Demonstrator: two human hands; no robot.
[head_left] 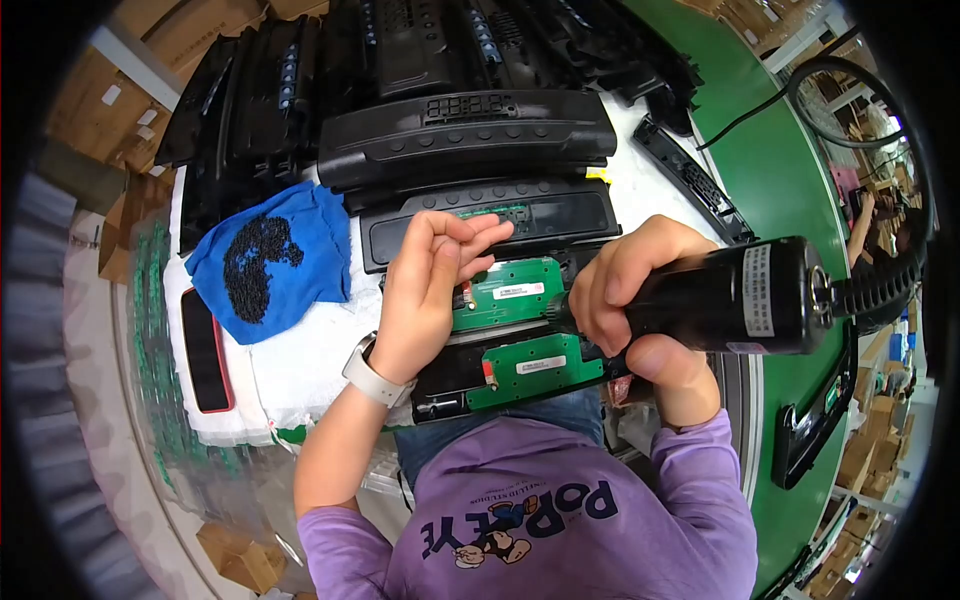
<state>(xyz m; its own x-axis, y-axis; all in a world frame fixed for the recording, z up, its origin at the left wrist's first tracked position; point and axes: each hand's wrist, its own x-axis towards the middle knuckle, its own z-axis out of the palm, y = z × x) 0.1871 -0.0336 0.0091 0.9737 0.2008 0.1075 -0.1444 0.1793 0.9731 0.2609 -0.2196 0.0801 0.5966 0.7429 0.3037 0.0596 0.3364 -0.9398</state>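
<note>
My right hand (pixel 640 290) is wrapped round a black electric screwdriver (pixel 720 295), which lies nearly level with its cable end to the right. Its tip end points left at a green circuit board (pixel 512 292) seated in a black panel; the tip itself is hard to see. My left hand (pixel 440 265), palm turned up, is curled over the left part of that board, thumb against the bent fingers. Whatever it may hold is hidden. Nearer to me, a second green circuit board (pixel 535 368) sits in another black panel (pixel 440 398).
Black panels (pixel 465 135) with buttons are piled at the back. On the left, a blue cloth (pixel 325 265) carries many small black screws (pixel 250 265), beside a phone (pixel 205 350). A green work surface (pixel 745 200) lies right, with another black panel (pixel 815 420). A thick cable (pixel 880 285) trails right.
</note>
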